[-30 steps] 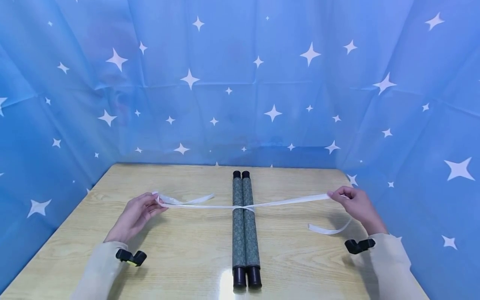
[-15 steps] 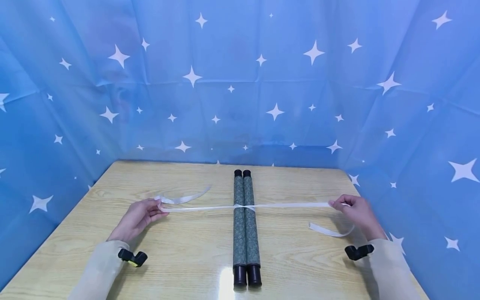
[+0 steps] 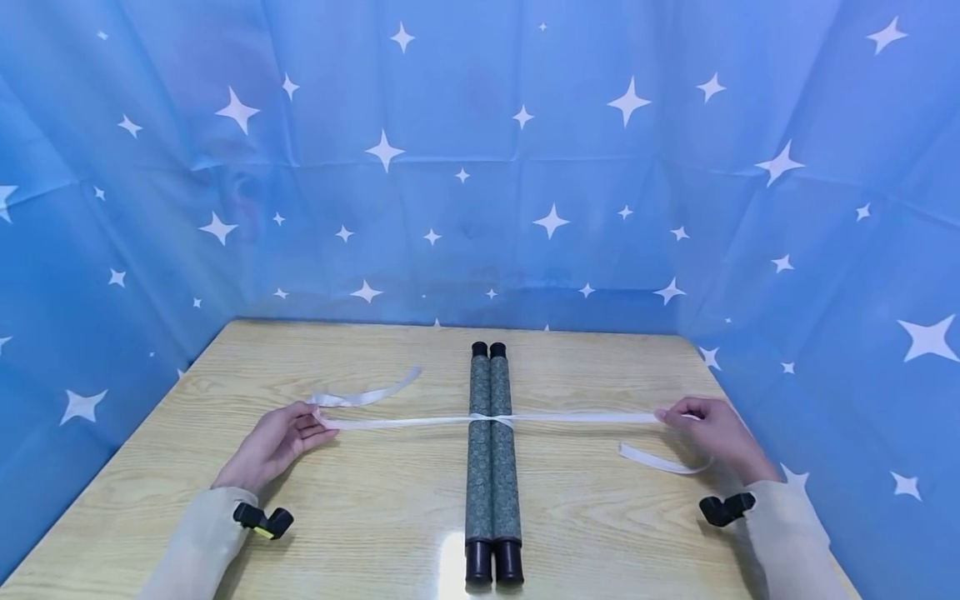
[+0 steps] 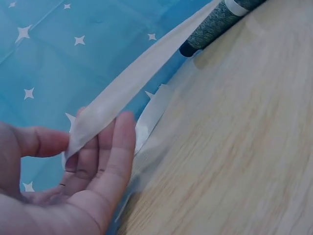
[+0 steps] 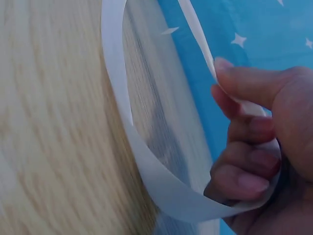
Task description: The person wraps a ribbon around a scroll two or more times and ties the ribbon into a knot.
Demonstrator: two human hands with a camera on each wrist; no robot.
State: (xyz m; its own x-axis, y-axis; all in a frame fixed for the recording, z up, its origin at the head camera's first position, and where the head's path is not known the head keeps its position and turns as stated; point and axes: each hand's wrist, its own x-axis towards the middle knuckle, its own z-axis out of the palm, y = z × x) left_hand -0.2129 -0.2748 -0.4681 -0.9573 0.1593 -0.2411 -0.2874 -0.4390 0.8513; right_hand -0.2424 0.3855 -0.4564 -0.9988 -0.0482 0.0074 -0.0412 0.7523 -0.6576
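Flat white satin ribbon [image 3: 420, 422] tied across two green patterned fabric-covered rolls [image 3: 491, 454], frame centre.
Left hand [image 3: 273, 442] and right hand [image 3: 712, 433] each pinch a ribbon end, drawn taut over glossy pale wood-grain table [image 3: 375, 508].

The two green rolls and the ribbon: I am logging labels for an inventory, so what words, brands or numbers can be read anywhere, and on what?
None: no readable text.
Green rolls: woven pattern only.
White ribbon: blank.
Blue backdrop: only white stars.
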